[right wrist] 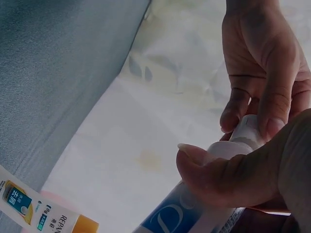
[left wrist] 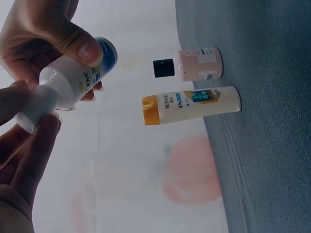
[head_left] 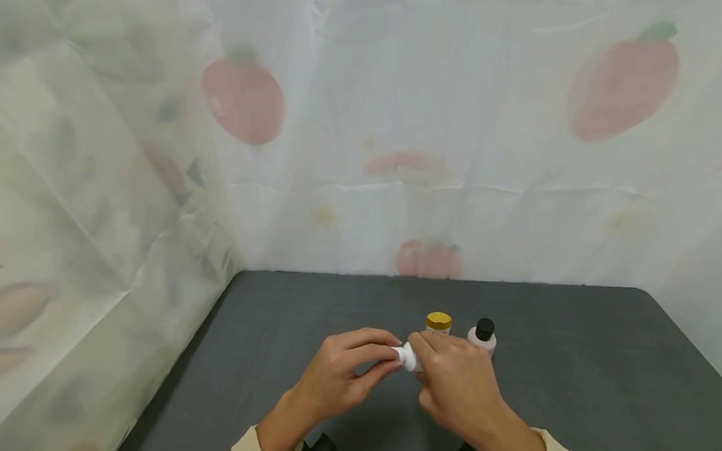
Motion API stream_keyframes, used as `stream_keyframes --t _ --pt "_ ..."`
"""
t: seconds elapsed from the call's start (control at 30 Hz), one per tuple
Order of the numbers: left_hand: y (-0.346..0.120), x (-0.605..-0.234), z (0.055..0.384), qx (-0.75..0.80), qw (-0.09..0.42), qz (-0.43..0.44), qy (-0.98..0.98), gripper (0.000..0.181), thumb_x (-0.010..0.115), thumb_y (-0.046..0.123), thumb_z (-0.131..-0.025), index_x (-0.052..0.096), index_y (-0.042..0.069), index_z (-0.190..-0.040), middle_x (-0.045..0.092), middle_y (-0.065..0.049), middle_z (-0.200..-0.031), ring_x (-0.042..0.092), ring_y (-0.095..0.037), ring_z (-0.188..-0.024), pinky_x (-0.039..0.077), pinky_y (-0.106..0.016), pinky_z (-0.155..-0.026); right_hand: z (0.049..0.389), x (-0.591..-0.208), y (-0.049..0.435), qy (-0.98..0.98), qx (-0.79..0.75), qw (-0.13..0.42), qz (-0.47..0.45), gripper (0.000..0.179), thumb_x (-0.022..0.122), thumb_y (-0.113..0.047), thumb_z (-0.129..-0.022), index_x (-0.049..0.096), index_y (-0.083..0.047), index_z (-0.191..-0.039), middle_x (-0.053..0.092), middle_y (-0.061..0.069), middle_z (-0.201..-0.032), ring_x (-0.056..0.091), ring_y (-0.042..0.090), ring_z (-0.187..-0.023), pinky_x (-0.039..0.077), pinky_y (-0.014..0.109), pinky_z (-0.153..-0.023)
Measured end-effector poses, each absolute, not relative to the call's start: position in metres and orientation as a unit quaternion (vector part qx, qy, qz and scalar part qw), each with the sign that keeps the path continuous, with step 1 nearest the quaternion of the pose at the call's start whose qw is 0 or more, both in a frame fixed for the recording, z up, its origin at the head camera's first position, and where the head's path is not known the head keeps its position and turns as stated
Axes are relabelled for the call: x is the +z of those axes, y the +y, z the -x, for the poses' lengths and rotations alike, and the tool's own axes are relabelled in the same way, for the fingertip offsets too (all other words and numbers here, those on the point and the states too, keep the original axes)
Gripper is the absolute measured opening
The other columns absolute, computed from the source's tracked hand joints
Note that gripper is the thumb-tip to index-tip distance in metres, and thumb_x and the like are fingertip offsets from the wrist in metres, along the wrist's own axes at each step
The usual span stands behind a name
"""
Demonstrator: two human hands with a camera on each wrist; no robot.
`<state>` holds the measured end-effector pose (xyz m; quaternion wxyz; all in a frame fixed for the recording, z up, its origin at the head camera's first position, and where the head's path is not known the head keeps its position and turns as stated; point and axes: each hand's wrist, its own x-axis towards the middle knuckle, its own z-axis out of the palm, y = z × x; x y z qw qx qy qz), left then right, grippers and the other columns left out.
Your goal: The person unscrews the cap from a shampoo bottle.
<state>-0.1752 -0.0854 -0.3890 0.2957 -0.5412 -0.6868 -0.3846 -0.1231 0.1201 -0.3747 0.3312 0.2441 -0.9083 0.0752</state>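
A small white Dove bottle (left wrist: 73, 80) with a blue base is held up above the table, tilted on its side. My right hand (head_left: 460, 378) grips its body, thumb laid along the label side. On the other end, my left hand (head_left: 348, 371) pinches the white cap (left wrist: 36, 108) between thumb and fingers. The cap sits at the bottle's neck in all the views. Part of the bottle's body is hidden behind the right hand's fingers.
Behind the right hand stand a white shampoo bottle (left wrist: 194, 104) with a yellow cap and a pale pink bottle (left wrist: 200, 64) with a black cap. Both are upright on the dark grey table (head_left: 316, 304). A fruit-printed white curtain (head_left: 342, 116) hangs along the back and left edges.
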Motion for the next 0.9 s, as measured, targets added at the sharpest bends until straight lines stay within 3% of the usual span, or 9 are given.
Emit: stream_keyframes --t 0.27,0.53,0.77,0.9 --pt "-0.0888 -0.3878 0.1718 -0.365 0.264 0.543 -0.709 0.041 0.086 -0.005 -0.081 0.070 0.005 -0.117 0.071 -0.011 -0.115 0.073 -0.014 -0.091 0.058 -0.012 -0.082 0.1222 -0.3726 0.1210 -0.911 0.066 0.328 -0.239 0.033 0.087 -0.001 -0.064 0.063 -0.015 -0.081 0.075 -0.004 -0.083 0.069 0.012 -0.067 0.057 0.027 -0.060" --pt "-0.0885 -0.3862 0.1703 -0.356 0.261 0.532 -0.723 0.026 0.082 0.008 -0.090 0.072 0.009 -0.113 0.074 -0.003 -0.105 0.072 -0.008 -0.084 0.057 -0.010 -0.079 0.1198 -0.3737 0.1227 -0.906 0.072 0.336 -0.245 0.035 0.088 -0.002 -0.064 0.059 -0.017 -0.078 0.071 -0.005 -0.078 0.065 0.011 -0.063 0.053 0.024 -0.058" --pt "-0.0874 -0.3852 0.1701 -0.371 0.261 0.538 -0.710 0.024 0.080 0.007 -0.092 0.071 0.008 -0.114 0.070 -0.006 -0.116 0.072 -0.013 -0.095 0.058 -0.014 -0.083 0.1189 -0.3733 0.1217 -0.900 0.074 0.347 -0.252 0.034 0.086 0.000 -0.062 0.061 -0.015 -0.079 0.070 -0.005 -0.078 0.066 0.011 -0.063 0.054 0.026 -0.057" --pt "-0.0865 -0.3847 0.1700 -0.373 0.282 0.543 -0.697 0.017 0.079 0.006 -0.093 0.072 0.010 -0.108 0.070 -0.007 -0.113 0.072 -0.013 -0.090 0.058 -0.014 -0.080 0.1187 -0.3719 0.1210 -0.900 0.075 0.347 -0.254 0.035 0.087 0.000 -0.062 0.060 -0.015 -0.079 0.070 -0.005 -0.078 0.066 0.011 -0.064 0.054 0.027 -0.058"
